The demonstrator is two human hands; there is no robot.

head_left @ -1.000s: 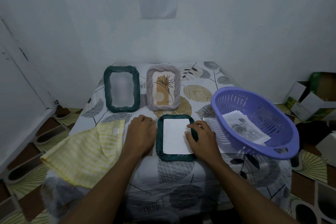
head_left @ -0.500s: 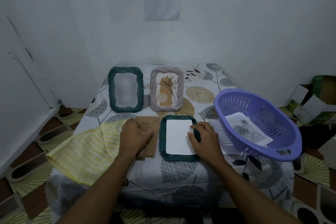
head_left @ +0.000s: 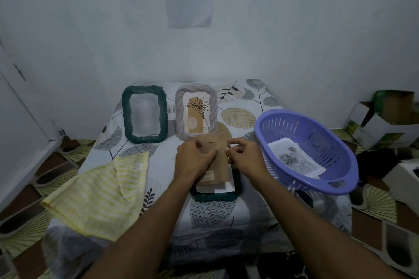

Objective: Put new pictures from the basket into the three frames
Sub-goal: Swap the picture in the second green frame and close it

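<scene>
Dark green frame [head_left: 213, 197], face down near the front of the table [head_left: 226, 229], with its brown card backing board [head_left: 217, 165] held over it. The left hand [head_left: 194, 158] has its fingers curled round the board's left side; the right hand [head_left: 246, 157] pinches its upper right corner, probably to line the board up with the recess before pressing it in. A white sheet [head_left: 227, 186], seemingly a picture lying face down, shows beneath the board's lower edge. Behind stand a second green frame [head_left: 144, 114], its contents blurred, and a grey frame [head_left: 196, 111] holding a botanical print. The purple basket [head_left: 317, 136] to the right holds further pictures [head_left: 294, 158]; a yellow cloth [head_left: 97, 195] lies to the left. Nothing obstructs the seating.
</scene>
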